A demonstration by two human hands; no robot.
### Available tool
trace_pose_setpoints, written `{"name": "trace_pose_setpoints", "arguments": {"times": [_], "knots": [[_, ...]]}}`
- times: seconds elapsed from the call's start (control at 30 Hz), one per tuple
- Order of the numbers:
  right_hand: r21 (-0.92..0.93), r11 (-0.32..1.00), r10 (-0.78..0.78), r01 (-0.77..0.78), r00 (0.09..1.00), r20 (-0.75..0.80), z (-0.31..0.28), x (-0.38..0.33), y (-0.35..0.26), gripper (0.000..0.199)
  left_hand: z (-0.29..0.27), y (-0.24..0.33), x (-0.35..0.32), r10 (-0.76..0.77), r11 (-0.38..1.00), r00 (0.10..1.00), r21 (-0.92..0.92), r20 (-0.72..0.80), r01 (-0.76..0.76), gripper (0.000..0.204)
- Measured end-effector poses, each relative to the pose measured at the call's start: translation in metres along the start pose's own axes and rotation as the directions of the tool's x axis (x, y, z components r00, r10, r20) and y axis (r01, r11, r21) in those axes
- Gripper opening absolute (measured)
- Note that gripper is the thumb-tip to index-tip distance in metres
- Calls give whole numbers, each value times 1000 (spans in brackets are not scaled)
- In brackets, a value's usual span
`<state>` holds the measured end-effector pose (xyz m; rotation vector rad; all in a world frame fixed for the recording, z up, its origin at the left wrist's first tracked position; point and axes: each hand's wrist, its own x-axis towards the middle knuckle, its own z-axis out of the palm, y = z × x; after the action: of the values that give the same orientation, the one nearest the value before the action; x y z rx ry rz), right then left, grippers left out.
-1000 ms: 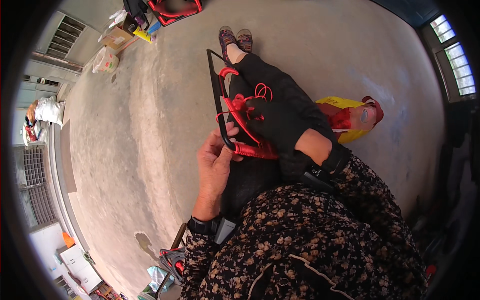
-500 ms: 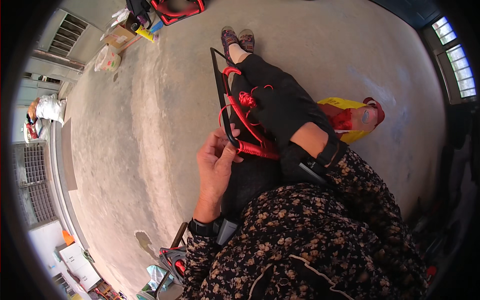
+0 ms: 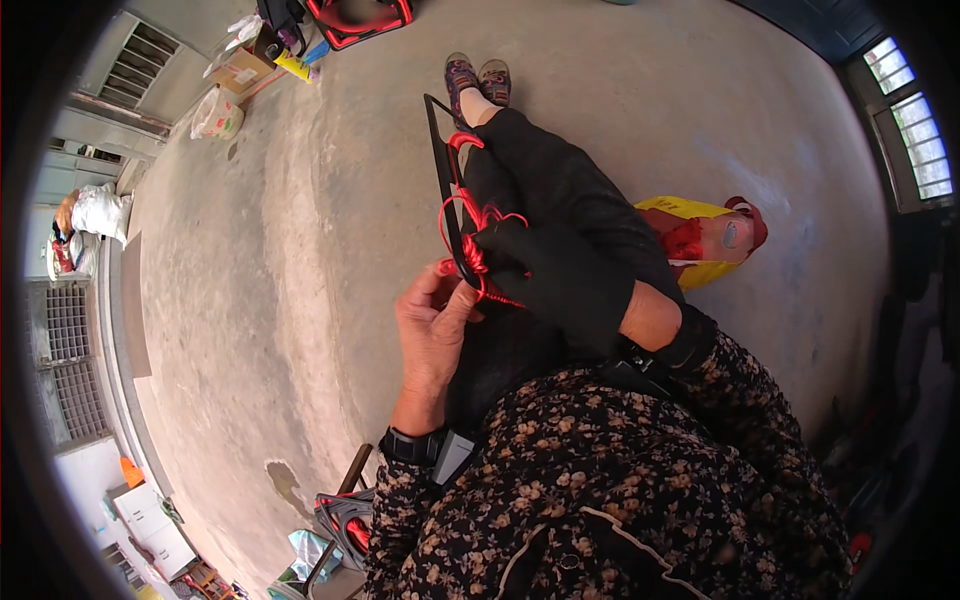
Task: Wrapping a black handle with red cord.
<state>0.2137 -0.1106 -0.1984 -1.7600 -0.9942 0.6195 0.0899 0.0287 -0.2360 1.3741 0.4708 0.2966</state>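
Left hand (image 3: pixel 432 322), bare: gripped the near corner of a black frame (image 3: pixel 441 150), to steady it above the lap (image 3: pixel 510 345). Right hand (image 3: pixel 560 275), black-gloved: held bunched red cord (image 3: pixel 473 252) by that corner, exact grip indistinct. Yellow-and-red bag (image 3: pixel 712 238): lay beyond, on the floor (image 3: pixel 350 200).

Floored in grey, stained concrete (image 3: pixel 350 230); edged by barred window (image 3: pixel 135 65) at upper-left corner, white cabinet (image 3: pixel 155 530) at lower-left; lit through bright window (image 3: pixel 918 140) beyond floor's right edge.

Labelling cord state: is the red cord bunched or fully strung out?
Partly bunched: the red cord forms a clump at the right hand, with a loose loop crossing the black frame.
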Motion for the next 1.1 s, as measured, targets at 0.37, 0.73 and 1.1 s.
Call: {"name": "trace_pose_setpoints", "arguments": {"times": [0.37,0.73,1.1], "knots": [[-60,991,-133,119,926,-353,-28,-6,-30,43,-57,58,-18,-195,635,980,-756,40,157,21],[-421,653,-374,630,751,544,-7,7,-77,19,-33,110,-81,127,870,971,-493,202,-12,28],[-61,963,-237,264,929,285,-36,-43,-57,11,-25,67,-51,-207,975,978,79,-31,209,21]]}}
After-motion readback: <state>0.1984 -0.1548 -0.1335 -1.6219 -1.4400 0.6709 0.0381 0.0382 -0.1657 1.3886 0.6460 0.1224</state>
